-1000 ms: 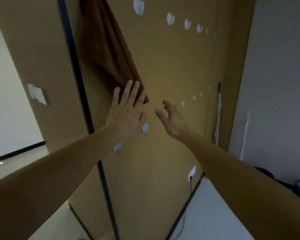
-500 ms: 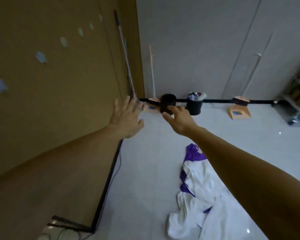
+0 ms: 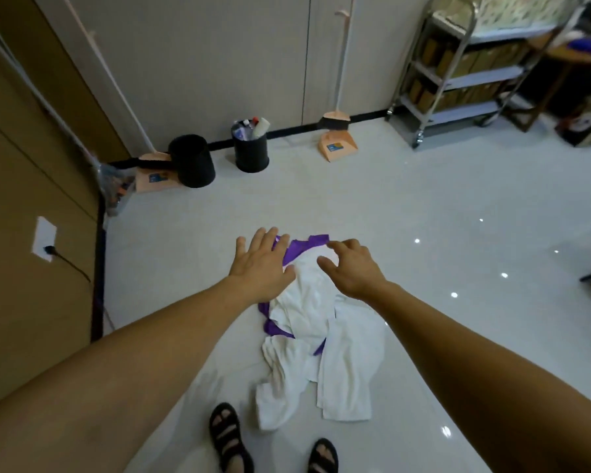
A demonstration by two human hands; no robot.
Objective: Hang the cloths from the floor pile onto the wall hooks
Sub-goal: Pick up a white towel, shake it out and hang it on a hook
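Note:
A pile of white cloths [image 3: 318,349] with a purple cloth [image 3: 296,249] among them lies on the pale tiled floor just ahead of my sandalled feet. Both arms reach out over the pile. My left hand [image 3: 261,264] hovers over its far left edge, fingers spread and empty. My right hand [image 3: 350,268] hangs over the far top of the pile, fingers loosely curled, holding nothing. The brown wall [image 3: 21,186] is at the left; no hooks show in this view.
Two black bins [image 3: 193,162] [image 3: 251,150] and two orange dustpans with brooms [image 3: 336,143] stand along the far wall. A metal shelf cart [image 3: 458,73] is at the back right. A wall socket with a black cable [image 3: 45,238] is low on the brown wall.
The view has swung from the brown wall with its hung brown cloth down to the floor. Both hands left the wall and now hover over the cloth pile.

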